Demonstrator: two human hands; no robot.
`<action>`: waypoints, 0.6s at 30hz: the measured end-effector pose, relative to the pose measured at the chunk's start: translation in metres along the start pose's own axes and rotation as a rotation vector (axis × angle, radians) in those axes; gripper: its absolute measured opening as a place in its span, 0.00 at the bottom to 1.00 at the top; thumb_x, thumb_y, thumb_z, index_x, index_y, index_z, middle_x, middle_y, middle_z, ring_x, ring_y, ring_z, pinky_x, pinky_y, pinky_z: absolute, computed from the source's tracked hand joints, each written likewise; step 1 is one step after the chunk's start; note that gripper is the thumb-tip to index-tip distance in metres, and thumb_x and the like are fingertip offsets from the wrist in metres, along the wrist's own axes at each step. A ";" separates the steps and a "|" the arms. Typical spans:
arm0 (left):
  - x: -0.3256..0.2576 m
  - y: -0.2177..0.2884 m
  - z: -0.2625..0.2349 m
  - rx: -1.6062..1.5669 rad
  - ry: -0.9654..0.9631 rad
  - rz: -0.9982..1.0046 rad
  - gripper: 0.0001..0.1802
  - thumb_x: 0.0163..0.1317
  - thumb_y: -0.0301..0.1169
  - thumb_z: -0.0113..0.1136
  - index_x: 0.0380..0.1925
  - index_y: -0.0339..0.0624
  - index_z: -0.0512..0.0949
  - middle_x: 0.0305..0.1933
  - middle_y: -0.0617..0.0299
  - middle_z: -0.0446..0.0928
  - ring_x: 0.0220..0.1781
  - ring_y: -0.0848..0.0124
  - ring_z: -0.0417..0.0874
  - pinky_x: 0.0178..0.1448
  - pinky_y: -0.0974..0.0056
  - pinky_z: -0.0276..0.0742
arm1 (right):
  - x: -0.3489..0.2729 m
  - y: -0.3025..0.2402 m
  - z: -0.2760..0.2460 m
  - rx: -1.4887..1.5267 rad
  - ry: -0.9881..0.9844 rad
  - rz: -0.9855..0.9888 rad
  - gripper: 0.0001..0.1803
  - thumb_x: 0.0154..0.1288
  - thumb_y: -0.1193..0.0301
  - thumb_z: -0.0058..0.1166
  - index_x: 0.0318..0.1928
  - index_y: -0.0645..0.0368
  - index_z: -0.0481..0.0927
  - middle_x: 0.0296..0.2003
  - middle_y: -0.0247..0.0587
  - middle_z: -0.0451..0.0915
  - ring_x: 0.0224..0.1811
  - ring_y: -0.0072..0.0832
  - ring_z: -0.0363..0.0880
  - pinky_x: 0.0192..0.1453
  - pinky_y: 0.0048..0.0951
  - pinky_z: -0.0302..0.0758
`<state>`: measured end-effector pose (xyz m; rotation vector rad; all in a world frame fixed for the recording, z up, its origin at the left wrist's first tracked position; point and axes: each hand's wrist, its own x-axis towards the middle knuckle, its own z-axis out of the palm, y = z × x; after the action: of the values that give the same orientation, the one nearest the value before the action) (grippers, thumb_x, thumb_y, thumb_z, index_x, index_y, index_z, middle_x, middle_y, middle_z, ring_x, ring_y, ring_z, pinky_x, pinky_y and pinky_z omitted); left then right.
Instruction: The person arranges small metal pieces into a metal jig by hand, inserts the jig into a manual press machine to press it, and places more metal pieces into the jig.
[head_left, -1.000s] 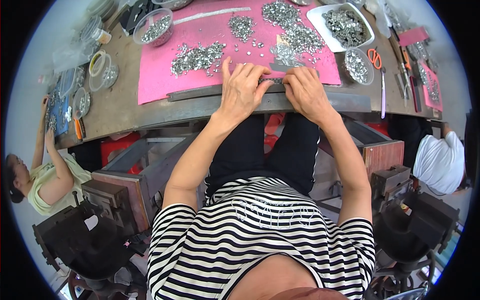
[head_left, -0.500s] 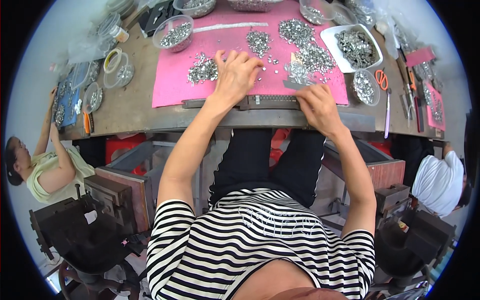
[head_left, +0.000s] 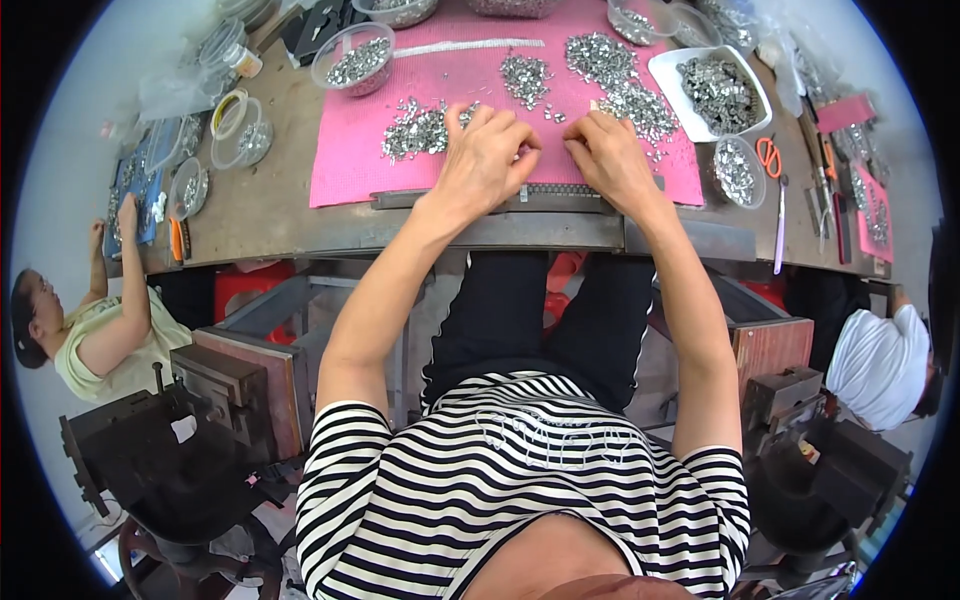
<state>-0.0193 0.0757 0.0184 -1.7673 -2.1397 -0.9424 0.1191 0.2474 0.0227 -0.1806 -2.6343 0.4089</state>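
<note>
My left hand [head_left: 487, 157] is over the pink mat [head_left: 345, 155], thumb and fingers pinched together; whatever is between them is too small to make out. Beside its outer edge lies a pile of small silver metal pieces [head_left: 412, 132]. My right hand [head_left: 612, 158] has curled fingers, their tips close together near the mat's middle; what they hold, if anything, is hidden. It partly covers the lower end of another metal pile [head_left: 643, 108]. Just below both hands, a long dark notched metal bar [head_left: 565, 196] lies along the mat's near edge.
Further piles of metal pieces [head_left: 525, 80] lie on the mat. A white tray [head_left: 660, 72] of pieces stands right, near a clear tub [head_left: 738, 172] and orange-handled scissors [head_left: 768, 155]. Another clear tub [head_left: 354, 62] stands left. Co-workers [head_left: 110, 335] sit at both sides.
My right hand has moved from the bar's right end up and left over the mat, nearer my left hand. My left hand has shifted slightly right and down, still pinched.
</note>
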 end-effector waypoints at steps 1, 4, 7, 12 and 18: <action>-0.008 0.007 -0.005 -0.046 0.028 -0.018 0.04 0.60 0.32 0.68 0.34 0.47 0.84 0.33 0.68 0.78 0.44 0.67 0.79 0.69 0.44 0.57 | -0.005 -0.007 -0.003 0.002 -0.003 -0.002 0.06 0.64 0.72 0.63 0.41 0.59 0.84 0.37 0.42 0.80 0.41 0.39 0.81 0.51 0.39 0.72; -0.025 0.023 -0.004 -0.147 0.032 -0.025 0.06 0.57 0.30 0.70 0.33 0.46 0.83 0.31 0.68 0.78 0.40 0.68 0.79 0.69 0.48 0.58 | -0.025 -0.033 -0.012 0.405 0.030 0.278 0.06 0.63 0.74 0.64 0.39 0.61 0.84 0.34 0.43 0.82 0.40 0.41 0.81 0.48 0.40 0.71; -0.030 0.029 0.002 -0.161 0.051 -0.040 0.07 0.56 0.30 0.71 0.34 0.46 0.83 0.31 0.68 0.78 0.40 0.68 0.79 0.69 0.49 0.58 | -0.045 -0.038 -0.002 0.261 0.123 0.113 0.07 0.61 0.77 0.66 0.40 0.62 0.84 0.37 0.42 0.84 0.41 0.39 0.83 0.47 0.36 0.75; -0.033 0.030 0.009 -0.134 0.061 -0.047 0.07 0.55 0.30 0.70 0.33 0.46 0.81 0.34 0.66 0.78 0.45 0.65 0.79 0.69 0.44 0.58 | -0.054 -0.048 0.011 0.268 0.237 0.123 0.08 0.59 0.76 0.68 0.39 0.58 0.85 0.38 0.38 0.83 0.43 0.36 0.81 0.50 0.36 0.71; -0.038 0.027 -0.001 -0.166 0.043 -0.084 0.07 0.59 0.30 0.70 0.37 0.46 0.84 0.35 0.67 0.80 0.43 0.69 0.80 0.70 0.49 0.57 | -0.058 -0.047 0.016 0.204 0.294 0.083 0.10 0.57 0.75 0.70 0.40 0.54 0.86 0.39 0.33 0.82 0.43 0.34 0.79 0.50 0.36 0.69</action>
<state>0.0156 0.0466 0.0073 -1.7235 -2.1802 -1.1997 0.1599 0.1871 -0.0007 -0.2625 -2.2864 0.6257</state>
